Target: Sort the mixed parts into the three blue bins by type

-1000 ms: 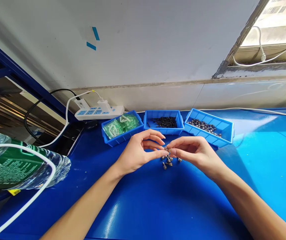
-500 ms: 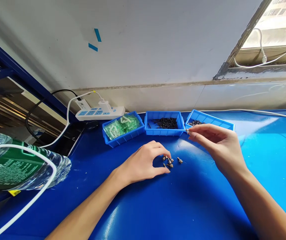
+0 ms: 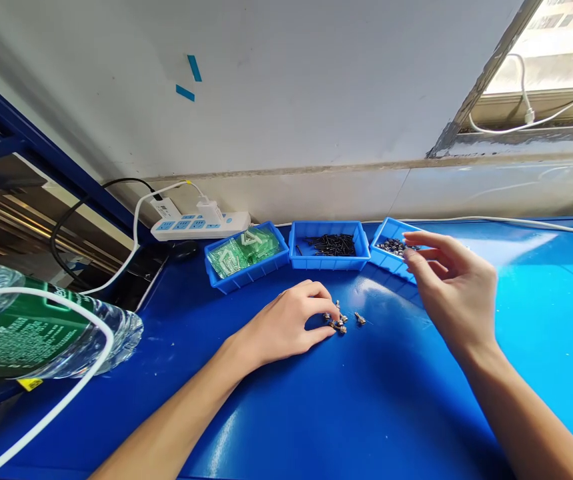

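My left hand (image 3: 289, 323) rests on the blue tabletop, thumb and index finger curved around a small pile of metal screw-like fittings (image 3: 340, 327). Its fingertips are a little apart and touch or nearly touch the pieces; I see none lifted. One more fitting (image 3: 360, 319) lies just right of the pile. My right hand (image 3: 449, 280) hovers over the near side of the right blue bin (image 3: 391, 263), thumb and index finger apart with nothing visible between them. Small metal pieces (image 3: 391, 246) lie inside that bin, partly hidden by the hand.
A middle blue bin (image 3: 329, 263) holds black screws (image 3: 336, 245); a left blue bin (image 3: 251, 272) holds green-and-clear packets (image 3: 251, 248). Behind stands a white power strip (image 3: 201, 227). A large bottle (image 3: 31, 333) and a white cable (image 3: 101, 373) occupy the left side.
My right hand has moved slightly right and up over the right bin; the small metal piece between its fingertips is gone. The left thumb and index finger have drawn closer together at the pile.
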A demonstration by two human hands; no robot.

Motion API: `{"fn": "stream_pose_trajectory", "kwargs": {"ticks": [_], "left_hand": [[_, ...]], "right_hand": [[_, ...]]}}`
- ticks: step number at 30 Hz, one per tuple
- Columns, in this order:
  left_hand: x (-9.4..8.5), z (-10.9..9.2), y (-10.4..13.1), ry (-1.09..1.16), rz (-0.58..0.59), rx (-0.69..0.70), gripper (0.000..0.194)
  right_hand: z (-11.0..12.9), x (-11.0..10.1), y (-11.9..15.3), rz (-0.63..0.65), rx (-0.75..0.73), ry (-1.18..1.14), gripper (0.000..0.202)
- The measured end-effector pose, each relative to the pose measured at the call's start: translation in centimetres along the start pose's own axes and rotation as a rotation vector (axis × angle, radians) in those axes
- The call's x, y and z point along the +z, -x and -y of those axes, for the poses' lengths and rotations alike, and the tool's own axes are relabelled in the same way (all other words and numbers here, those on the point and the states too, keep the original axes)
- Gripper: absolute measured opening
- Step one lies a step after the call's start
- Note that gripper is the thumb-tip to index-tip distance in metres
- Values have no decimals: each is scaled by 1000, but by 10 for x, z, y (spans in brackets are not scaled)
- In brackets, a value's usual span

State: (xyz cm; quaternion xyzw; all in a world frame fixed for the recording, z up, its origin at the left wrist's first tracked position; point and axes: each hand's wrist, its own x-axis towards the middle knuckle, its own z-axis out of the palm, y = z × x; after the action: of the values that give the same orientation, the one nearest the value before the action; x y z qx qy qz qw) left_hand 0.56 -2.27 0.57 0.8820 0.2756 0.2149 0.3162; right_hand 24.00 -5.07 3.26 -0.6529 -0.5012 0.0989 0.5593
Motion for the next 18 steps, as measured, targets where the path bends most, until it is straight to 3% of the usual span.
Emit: {"fn": "stream_pose_trajectory", "kwargs": {"ticks": [12, 16, 18], "left_hand": [[0, -1, -2, -50, 13, 52, 8], [-3, -5, -5, 119, -120, 24, 6], [-4, -7, -6, 249, -206, -18, 5]], "right_hand": [[5, 6, 5, 142, 17, -18, 21], [5, 7, 7, 191, -13, -58, 21], [6, 8, 8, 279, -37, -93, 19]]}}
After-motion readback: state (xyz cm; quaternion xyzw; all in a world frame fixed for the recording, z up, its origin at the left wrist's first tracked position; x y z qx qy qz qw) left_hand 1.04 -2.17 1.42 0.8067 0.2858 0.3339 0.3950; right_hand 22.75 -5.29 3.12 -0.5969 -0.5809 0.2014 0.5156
